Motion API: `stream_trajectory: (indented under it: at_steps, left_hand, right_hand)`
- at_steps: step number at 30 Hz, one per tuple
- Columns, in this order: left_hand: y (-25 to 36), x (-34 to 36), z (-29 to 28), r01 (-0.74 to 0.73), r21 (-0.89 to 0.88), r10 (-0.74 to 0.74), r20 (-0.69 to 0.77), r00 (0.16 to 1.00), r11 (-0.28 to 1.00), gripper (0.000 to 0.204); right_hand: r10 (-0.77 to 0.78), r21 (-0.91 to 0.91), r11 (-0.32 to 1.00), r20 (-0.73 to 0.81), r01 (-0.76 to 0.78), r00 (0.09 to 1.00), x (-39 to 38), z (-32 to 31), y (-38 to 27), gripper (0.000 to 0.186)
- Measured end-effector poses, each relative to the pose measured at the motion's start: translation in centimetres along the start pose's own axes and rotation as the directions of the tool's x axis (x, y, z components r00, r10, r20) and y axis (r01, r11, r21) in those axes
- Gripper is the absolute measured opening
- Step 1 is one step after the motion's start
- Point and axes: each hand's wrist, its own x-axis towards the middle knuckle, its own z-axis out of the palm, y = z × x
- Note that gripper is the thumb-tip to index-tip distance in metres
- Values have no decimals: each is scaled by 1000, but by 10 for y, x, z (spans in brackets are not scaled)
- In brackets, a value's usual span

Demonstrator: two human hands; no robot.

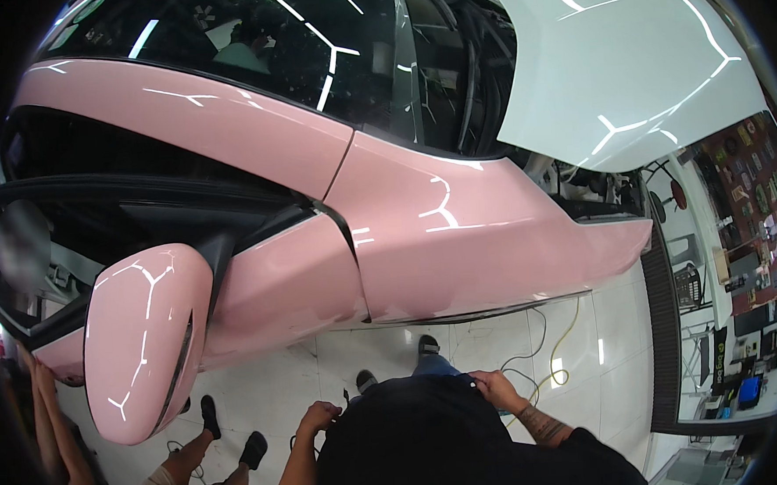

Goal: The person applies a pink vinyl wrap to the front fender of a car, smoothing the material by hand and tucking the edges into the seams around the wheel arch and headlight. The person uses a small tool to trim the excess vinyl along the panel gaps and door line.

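Both my hands are low, near the waist of my black shirt, apart from the car. My left hand [321,415] is closed with its fingers curled; a thin dark thing shows near its fingertips, too small to name. At the hem on the other side, my right hand [498,389] is closed in a pinch, with a small pale spot at its fingertips that I cannot make out. In front of me stands a car with a glossy pink front fender [458,230], a pink door [281,279] and a pink side mirror [148,343]. The door window is down.
A pale hood [626,72] stands raised at the far right. Yellow and dark cables [560,356] lie on the tiled floor by my right side. At the left, another person's forearms [53,418] reach to the door. Beyond a dark-framed opening is a cluttered worktable [765,390].
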Motion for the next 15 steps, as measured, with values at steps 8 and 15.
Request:
stream_trajectory:
  at_steps: [8, 15]
  left_hand:
    - [100, 35, 4, -120, -31, 121, 22, 992, 992, 22]
    - [205, 24, 21, -178, 111, 177, 23, 984, 978, 19]
  right_hand:
    - [17, 72, 997, 183, -31, 983, 67, -34, 23, 24]
    - [-111, -307, 942, 95, 135, 989, 98, -82, 38, 12]
